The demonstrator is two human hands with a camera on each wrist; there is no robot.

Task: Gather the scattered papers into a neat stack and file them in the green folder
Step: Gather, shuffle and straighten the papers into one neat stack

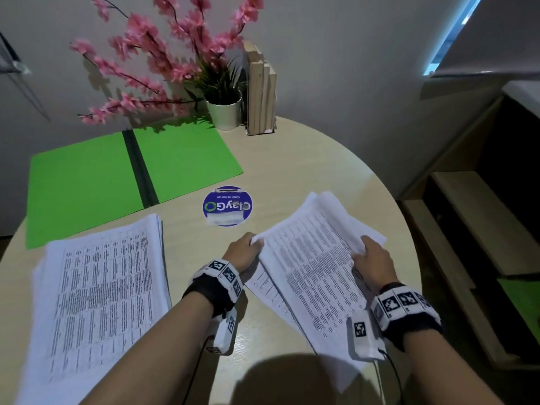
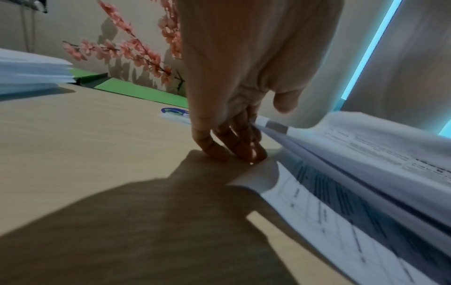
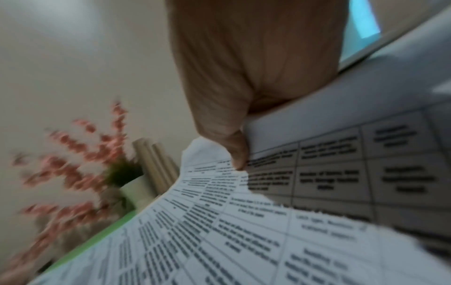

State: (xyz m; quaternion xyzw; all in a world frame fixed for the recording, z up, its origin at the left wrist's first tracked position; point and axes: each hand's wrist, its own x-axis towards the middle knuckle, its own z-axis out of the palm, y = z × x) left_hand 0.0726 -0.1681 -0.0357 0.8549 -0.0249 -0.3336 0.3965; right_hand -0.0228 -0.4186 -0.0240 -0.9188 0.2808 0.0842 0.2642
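Two lots of printed papers lie on the round table (image 1: 292,159). One thick pile of papers (image 1: 99,293) rests at the near left. A second bundle of papers (image 1: 312,264) sits at the right, held between both hands. My left hand (image 1: 245,252) grips its left corner, fingers curled under the edge (image 2: 234,142). My right hand (image 1: 371,258) pinches its right edge, thumb on top (image 3: 234,152). The green folder (image 1: 117,179) lies open flat at the far left, beyond the left pile.
A round blue sticker (image 1: 228,206) marks the table's middle. A white pot with pink blossom branches (image 1: 225,112) and a wooden holder (image 1: 261,92) stand at the far edge. Wooden shelving (image 1: 473,229) lies beyond the table's right rim.
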